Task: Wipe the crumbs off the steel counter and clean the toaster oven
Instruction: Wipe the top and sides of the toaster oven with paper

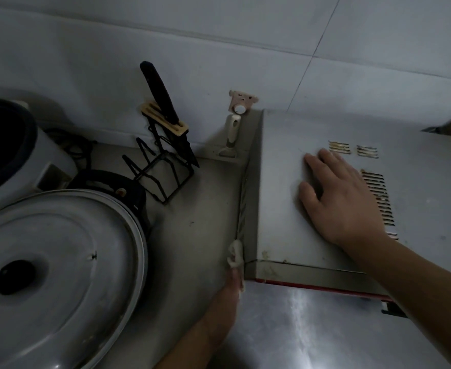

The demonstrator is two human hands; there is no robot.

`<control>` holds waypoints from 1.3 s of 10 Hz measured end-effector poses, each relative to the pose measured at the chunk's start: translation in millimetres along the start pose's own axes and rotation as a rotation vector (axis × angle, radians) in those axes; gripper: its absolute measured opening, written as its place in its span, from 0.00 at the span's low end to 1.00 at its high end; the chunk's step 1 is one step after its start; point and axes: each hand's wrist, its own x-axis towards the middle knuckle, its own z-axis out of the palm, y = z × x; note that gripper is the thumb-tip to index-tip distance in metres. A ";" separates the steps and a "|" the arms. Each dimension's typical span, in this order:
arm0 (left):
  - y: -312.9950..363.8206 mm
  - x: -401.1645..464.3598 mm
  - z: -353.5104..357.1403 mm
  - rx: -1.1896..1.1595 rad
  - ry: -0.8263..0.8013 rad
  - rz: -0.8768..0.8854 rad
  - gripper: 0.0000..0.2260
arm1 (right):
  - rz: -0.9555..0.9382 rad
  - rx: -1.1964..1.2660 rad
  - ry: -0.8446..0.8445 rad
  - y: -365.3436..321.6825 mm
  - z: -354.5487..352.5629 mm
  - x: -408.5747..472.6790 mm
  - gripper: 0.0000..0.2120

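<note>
Two hands work at the toaster oven (285, 198), which stands on the steel bench (312, 328) at the right of the view, its back near the tiled wall (219, 35). The right hand (344, 198) lies flat on the oven's grey top, fingers straight and slightly spread, gripping nothing; its fingertips reach toward the small vent slots (352, 149) near the rear, and a longer grille (378, 201) shows just beside its knuckles. The left hand (233, 283) comes up from the lower edge of the view along the oven's left side, and it presses a crumpled whitish cloth (235, 255) against the front left corner of the casing; the fingers are mostly hidden behind the cloth, so how tightly they curl round it is hard to tell, though the cloth is plainly held between hand and oven. A red strip (312, 287) runs along the oven's front lower edge. To the left on the bench sits a large round metal lid (67, 262) with a dark knob (15, 276) at its middle, and behind it a white appliance with a dark rim (19, 155). Between lid and oven stands a black wire rack (163, 171) carrying a dark-handled knife (163, 94) in a cream slot. A pale hook fitting (241, 102) is fixed to the wall just beside the oven's rear corner.
</note>
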 end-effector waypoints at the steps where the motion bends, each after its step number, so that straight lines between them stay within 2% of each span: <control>1: 23.8 -10.8 2.2 -0.229 -0.154 0.179 0.23 | -0.005 0.000 0.008 0.9 1.0 0.0 0.29; 2: 48.1 -33.6 -5.5 -0.466 -0.314 0.347 0.38 | 0.002 0.003 -0.001 1.5 0.2 0.1 0.28; 3: 71.1 -33.6 -9.4 -0.187 -0.120 0.665 0.49 | -0.012 0.013 -0.001 1.5 -2.5 -0.1 0.28; 4: 101.2 -29.7 -4.8 0.290 0.013 0.936 0.37 | -0.012 0.059 -0.014 1.4 -7.4 -0.6 0.28; 5: 106.7 -42.4 -6.2 0.721 0.010 1.047 0.25 | -0.003 0.195 -0.034 6.0 -11.7 0.1 0.25; 6: 129.2 -67.1 -3.9 0.923 0.006 0.920 0.26 | 0.148 0.680 -0.055 13.5 -28.1 5.6 0.15; 7: 151.1 -73.2 14.7 1.014 0.097 0.893 0.28 | 0.347 1.201 -0.097 23.3 -52.4 5.9 0.13; 8: 164.6 -88.2 32.2 1.130 0.117 0.895 0.30 | 0.325 1.148 -0.009 32.6 -64.0 -7.5 0.14; 9: 183.4 -101.8 34.1 1.023 0.264 0.973 0.30 | 0.249 0.851 0.074 34.8 -64.3 -34.4 0.14; 10: 205.4 -105.5 9.4 0.810 0.503 1.031 0.29 | 0.132 0.616 0.080 23.1 -62.1 -62.9 0.16; 11: 220.0 -100.8 -18.0 0.694 0.515 0.957 0.28 | -0.065 0.436 0.029 -8.5 -53.6 -86.0 0.21; 12: 222.6 -98.2 -24.7 0.757 0.486 0.932 0.26 | -0.303 0.311 -0.004 -45.0 -32.7 -102.3 0.24; 13: 225.5 -95.0 -24.0 0.811 0.464 0.956 0.26 | -0.312 0.205 -0.066 -53.6 -7.3 -112.9 0.29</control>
